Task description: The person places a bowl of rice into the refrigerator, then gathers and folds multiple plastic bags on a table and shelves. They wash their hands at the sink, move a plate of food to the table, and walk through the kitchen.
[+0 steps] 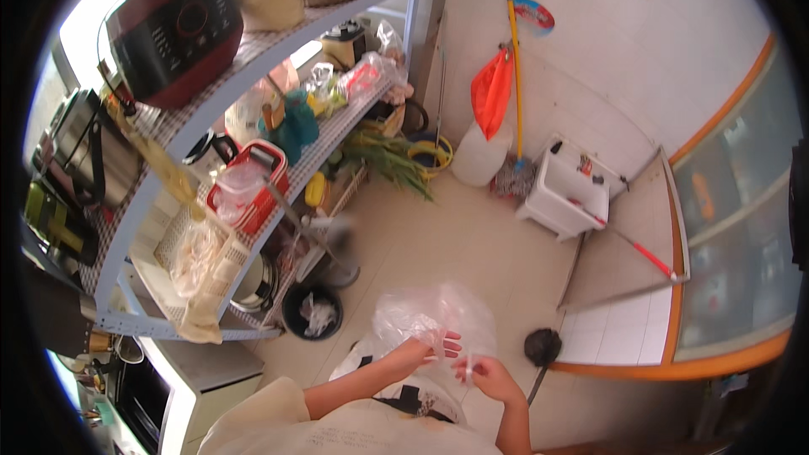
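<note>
A clear, thin plastic bag (436,316) hangs spread out before my body at waist height. My left hand (436,349) is at its near edge, fingers extended and apart, with some film lying against the hand. Just to the right, my right hand (490,376) pinches a gathered strip of the bag between thumb and fingers. The two hands are close but not touching. I cannot make out anything inside the bag.
A metal shelf rack (328,120) on the left holds a dark red electric cooker (177,31) and a red basket (253,189). A black bin (313,313) stands below. Ahead are a mop (515,76), a white jug (481,155) and a white sink (562,193); a glazed sliding door (733,221) is right.
</note>
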Tool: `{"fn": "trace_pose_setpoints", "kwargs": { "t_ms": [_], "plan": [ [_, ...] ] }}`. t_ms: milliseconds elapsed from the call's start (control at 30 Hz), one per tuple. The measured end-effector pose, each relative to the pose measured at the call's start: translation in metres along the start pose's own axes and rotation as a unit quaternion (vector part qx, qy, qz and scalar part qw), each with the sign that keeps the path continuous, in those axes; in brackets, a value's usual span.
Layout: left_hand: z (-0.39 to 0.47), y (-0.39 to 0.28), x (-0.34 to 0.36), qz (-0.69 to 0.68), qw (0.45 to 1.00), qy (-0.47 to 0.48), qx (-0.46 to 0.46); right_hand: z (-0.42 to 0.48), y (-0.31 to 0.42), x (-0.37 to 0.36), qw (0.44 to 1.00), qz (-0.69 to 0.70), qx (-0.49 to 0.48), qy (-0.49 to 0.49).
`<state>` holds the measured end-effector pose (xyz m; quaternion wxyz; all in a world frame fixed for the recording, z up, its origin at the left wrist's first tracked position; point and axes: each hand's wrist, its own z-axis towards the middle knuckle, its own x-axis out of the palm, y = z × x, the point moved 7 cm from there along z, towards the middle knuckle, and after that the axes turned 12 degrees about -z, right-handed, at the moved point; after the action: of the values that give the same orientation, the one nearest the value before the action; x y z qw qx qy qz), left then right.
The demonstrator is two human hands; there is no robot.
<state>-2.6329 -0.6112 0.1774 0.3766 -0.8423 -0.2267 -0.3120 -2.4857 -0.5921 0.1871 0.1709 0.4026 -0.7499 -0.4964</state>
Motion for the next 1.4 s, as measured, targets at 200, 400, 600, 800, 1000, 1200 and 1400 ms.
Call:
{"fn": "trace_pose_setpoints", "kwargs": {
  "t_ms": [200,400,600,800,1000,1200,1400],
  "plan": [
    [0.084,-0.082,-0.028,-0.233,0.970,-0.074,-0.014,0.072,0.010,-0.113,0.991,0.085,0.014,-0.106],
    [0.137,-0.222,-0.021,-0.174,0.980,0.023,0.090,0.126,-0.001,-0.286,0.889,-0.075,0.093,-0.441],
    [0.148,-0.320,-0.048,0.094,0.983,-0.052,0.148,0.241,0.185,-0.304,0.995,-0.095,-0.021,-0.030],
    [0.127,-0.402,-0.079,0.590,0.717,-0.321,0.185,0.372,0.319,-0.421,0.921,-0.383,0.051,-0.042],
    [0.128,-0.457,-0.103,0.530,0.641,-0.521,0.193,0.557,0.515,-0.410,0.737,-0.527,-0.337,-0.256],
    [0.135,-0.499,-0.080,0.384,0.570,-0.679,0.259,0.730,0.648,-0.303,0.655,-0.409,-0.579,-0.261],
    [0.156,-0.518,-0.054,0.313,0.533,-0.732,0.286,0.857,0.693,-0.276,0.564,-0.505,-0.548,-0.356]
  ]
}}
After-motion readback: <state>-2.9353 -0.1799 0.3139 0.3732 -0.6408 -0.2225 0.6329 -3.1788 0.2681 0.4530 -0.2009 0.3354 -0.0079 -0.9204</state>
